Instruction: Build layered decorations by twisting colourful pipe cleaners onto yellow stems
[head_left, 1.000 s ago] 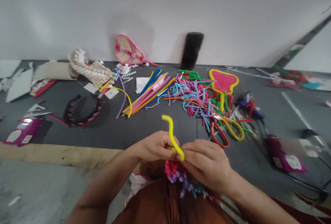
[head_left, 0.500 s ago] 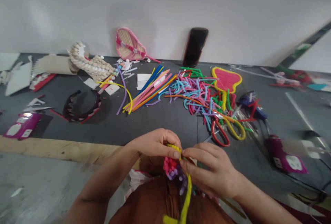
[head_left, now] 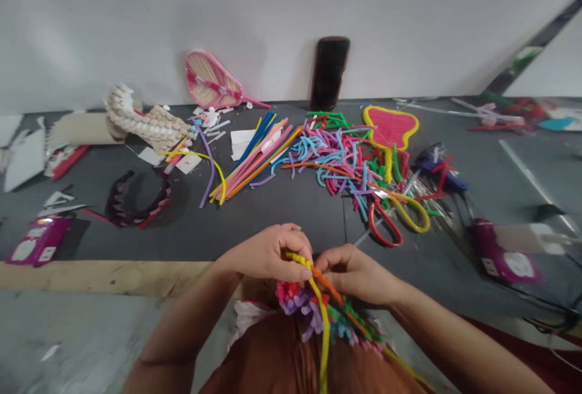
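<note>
My left hand (head_left: 273,256) and my right hand (head_left: 352,274) meet over my lap, fingers closed. Both pinch a yellow pipe cleaner (head_left: 322,327) whose top is wound around an orange stem at the fingertips; its free end hangs down toward me. Under the hands sits a multicoloured pipe-cleaner piece (head_left: 327,312) with pink, purple, green and blue loops, partly hidden by the fingers.
On the dark mat (head_left: 282,212) lie a heap of loose pipe cleaners (head_left: 345,160), straight coloured sticks (head_left: 259,160), red-and-yellow-handled scissors (head_left: 395,224), a pink heart-shaped paddle (head_left: 391,130), a dark headband (head_left: 136,203), a beaded piece (head_left: 140,121), purple packets (head_left: 39,242). A phone (head_left: 330,71) leans on the wall.
The yellow pipe cleaner's free end swung from pointing up above the hands to hanging down toward me. My right hand drew closer to the left. The view shifted slightly.
</note>
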Available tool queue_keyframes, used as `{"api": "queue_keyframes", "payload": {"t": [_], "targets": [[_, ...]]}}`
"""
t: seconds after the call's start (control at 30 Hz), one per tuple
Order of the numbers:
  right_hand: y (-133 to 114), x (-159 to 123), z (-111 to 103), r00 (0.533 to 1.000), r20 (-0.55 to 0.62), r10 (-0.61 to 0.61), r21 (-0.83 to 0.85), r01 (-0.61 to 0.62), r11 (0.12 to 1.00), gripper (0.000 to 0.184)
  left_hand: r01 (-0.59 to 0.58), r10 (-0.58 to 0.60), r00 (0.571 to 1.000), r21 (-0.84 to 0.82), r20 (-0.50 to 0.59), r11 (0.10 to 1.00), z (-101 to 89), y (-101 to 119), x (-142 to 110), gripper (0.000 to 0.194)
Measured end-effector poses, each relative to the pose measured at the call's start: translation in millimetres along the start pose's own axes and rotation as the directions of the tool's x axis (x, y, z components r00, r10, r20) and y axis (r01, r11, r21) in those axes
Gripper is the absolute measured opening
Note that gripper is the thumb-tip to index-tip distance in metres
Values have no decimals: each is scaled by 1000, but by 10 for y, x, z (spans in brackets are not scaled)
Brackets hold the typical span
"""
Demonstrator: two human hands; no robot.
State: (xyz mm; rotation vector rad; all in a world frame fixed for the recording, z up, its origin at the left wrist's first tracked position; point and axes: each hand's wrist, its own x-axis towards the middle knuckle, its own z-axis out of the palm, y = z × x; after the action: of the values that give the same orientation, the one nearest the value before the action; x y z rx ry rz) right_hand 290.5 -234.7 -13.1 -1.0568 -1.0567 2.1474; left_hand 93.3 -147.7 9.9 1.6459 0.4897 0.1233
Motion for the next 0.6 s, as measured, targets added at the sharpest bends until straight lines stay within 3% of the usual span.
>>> {"api": "queue_keyframes", "payload": {"t": [0.2,0.43,0.6], "targets": [[193,145,12,992,113,62,242,-88,966,46,24,-25,1000,9,16,1000,10,-7,3,20],[215,182,-19,980,174,100,249,-142,958,40,-55,54,997,17,51,998,8,-24,-1,21],[151,160,-13,985,166,56,293,-104,950,38,-94,93,995,47,30,994,-4,-37,-8,23]]}}
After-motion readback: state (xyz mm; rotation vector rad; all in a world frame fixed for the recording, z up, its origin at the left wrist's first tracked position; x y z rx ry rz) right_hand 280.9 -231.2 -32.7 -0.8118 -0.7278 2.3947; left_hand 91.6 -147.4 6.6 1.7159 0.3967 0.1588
